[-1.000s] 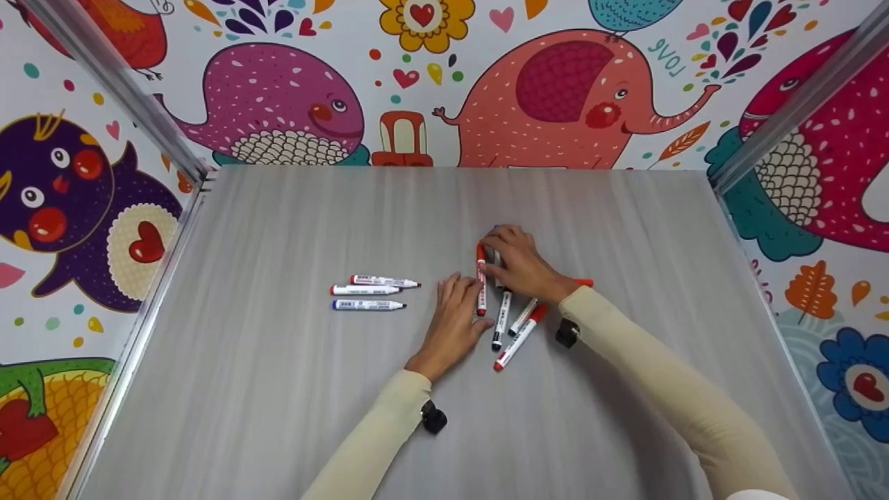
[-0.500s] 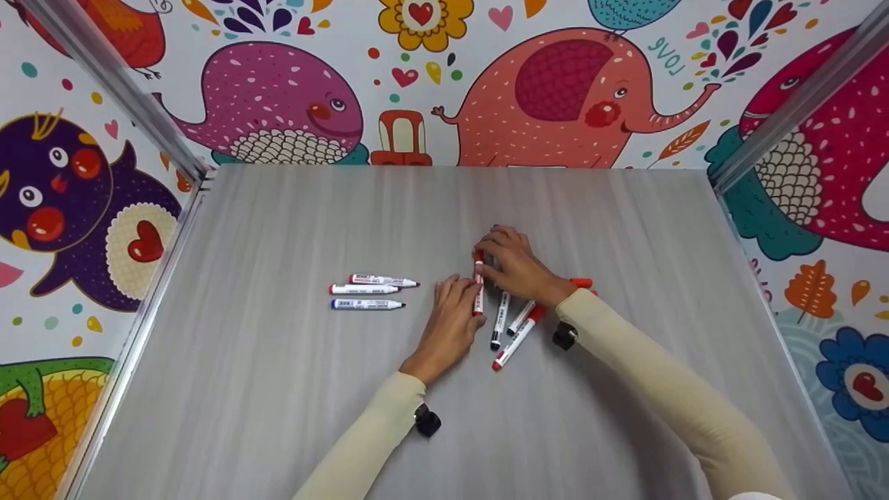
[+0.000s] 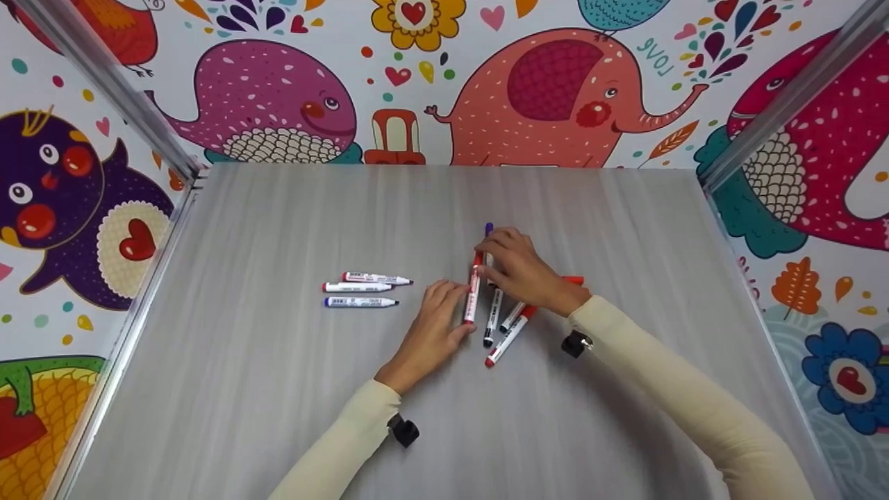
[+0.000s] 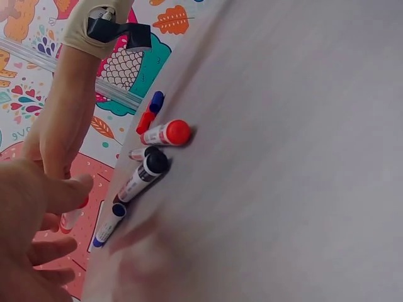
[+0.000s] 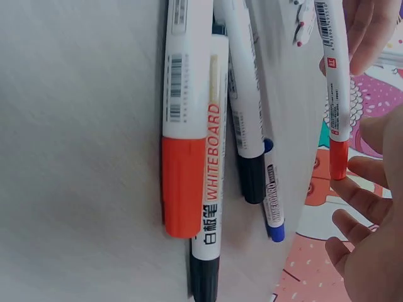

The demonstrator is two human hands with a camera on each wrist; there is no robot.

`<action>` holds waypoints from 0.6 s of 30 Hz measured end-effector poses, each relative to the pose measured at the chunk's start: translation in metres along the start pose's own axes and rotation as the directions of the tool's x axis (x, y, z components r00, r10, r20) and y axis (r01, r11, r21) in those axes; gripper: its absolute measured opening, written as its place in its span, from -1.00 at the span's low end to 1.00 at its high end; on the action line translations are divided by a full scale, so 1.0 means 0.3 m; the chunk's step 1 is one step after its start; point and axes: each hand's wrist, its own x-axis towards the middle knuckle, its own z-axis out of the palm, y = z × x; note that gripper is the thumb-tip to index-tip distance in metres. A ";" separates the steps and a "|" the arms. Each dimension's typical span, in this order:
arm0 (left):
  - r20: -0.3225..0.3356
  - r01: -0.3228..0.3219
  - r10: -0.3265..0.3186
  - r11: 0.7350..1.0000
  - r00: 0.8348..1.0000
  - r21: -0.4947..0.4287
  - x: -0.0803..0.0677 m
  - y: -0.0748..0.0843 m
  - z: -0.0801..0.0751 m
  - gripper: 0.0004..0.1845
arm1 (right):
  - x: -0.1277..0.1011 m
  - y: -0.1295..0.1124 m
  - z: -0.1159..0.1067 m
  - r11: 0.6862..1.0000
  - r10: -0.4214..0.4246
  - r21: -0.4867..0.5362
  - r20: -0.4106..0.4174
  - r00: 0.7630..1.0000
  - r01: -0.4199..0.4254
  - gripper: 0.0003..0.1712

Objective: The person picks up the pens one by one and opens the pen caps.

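My left hand (image 3: 434,323) pinches the lower end of a red-capped whiteboard marker (image 3: 471,295) and holds it tilted just above the grey table (image 3: 278,403). In the right wrist view its barrel (image 5: 332,82) hangs from my left fingers (image 5: 365,31). My right hand (image 3: 521,267) hovers at the cap end, fingers loosely curled beside the cap and not wrapped round it. Under that hand lies a loose pile: a black-capped marker (image 3: 492,316), another red-capped one (image 3: 507,340) and a blue cap (image 3: 488,228) peeking out.
Three markers (image 3: 360,289) lie in a neat row left of my hands. An orange-red cap (image 3: 573,280) shows behind my right wrist. Aluminium rails and walls with cartoon prints enclose the table on three sides.
The red marker has left the pile, its lower end swung left into my left hand. My right fingers have come off its cap, uncovering the blue cap.
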 end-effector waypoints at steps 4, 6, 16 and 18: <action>0.011 -0.003 0.003 1.000 1.000 -0.004 -0.008 0.011 -0.010 -0.32 | -0.016 -0.006 -0.007 0.999 -0.035 -0.012 -0.003 0.999 0.035 -0.52; 0.015 -0.009 0.009 1.000 1.000 -0.002 -0.011 0.020 -0.016 -0.31 | -0.025 -0.006 -0.008 0.999 -0.050 -0.015 -0.007 0.999 0.050 -0.54; 0.026 -0.080 0.079 0.996 0.997 0.032 -0.022 0.072 -0.036 -0.26 | -0.068 -0.034 -0.027 0.997 -0.073 -0.021 0.001 0.997 0.073 -0.55; 0.028 -0.088 0.088 0.996 0.996 0.023 -0.025 0.078 -0.039 -0.25 | -0.076 -0.042 -0.033 0.997 -0.074 -0.016 0.005 0.997 0.074 -0.55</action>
